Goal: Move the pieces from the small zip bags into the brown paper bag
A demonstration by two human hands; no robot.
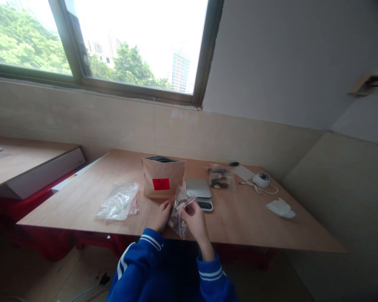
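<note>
A clear zip bag [176, 216] with a red seal strip is at the front of the table, with some dark pieces and a pale one inside. My right hand [195, 219] pinches the bag near its strip, thumb and finger closed. On its left side, my left hand [164, 214] grips the bag's edge, fingers partly hidden. Right behind stands a brown kraft pouch [148, 180], its top open and a red label on its front. A white kitchen scale [198, 187] lies beside the pouch, just beyond my right hand.
Flat clear zip bags [117, 202] lie to the left. Filled zip bags [220, 181] rest right of the scale. Farther right are a white dome camera [261, 180] with its cable and a crumpled white tissue [280, 208]. A wall and window rise behind the table.
</note>
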